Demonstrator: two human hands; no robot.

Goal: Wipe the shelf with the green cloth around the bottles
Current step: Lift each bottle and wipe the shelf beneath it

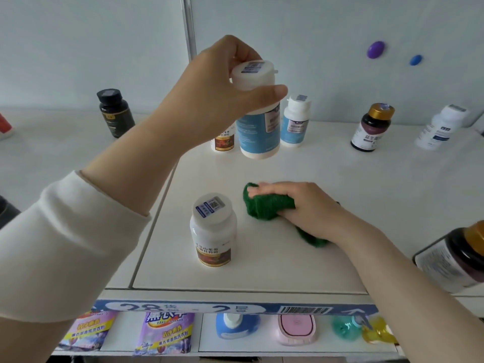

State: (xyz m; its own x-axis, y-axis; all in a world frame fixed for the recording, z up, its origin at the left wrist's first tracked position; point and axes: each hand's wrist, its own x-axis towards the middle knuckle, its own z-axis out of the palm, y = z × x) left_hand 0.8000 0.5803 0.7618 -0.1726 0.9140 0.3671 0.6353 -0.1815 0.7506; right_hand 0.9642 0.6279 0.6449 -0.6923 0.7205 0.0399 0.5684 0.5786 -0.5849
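While the left hand point(222, 82) grips the white cap of a blue-labelled bottle point(258, 132) and holds it up above the shelf point(327, 258), the right hand point(301, 205) lies low on the white surface. Its fingers are curled over the bunched green cloth point(264, 205), pressing it down near the middle of the shelf. Just left of the cloth, and apart from it, a white bottle point(213, 231) with a red and gold label stands upright. Further back, a smaller blue bottle point(295, 121) stands just right of the lifted one, and another red-labelled bottle point(224, 140) is partly hidden behind it. A black bottle point(115, 112) stands off to the left, and a gold-capped dark bottle point(372, 127) and a white one point(442, 127) stand to the right. A blue label strip point(235, 307) runs along the shelf's front edge.
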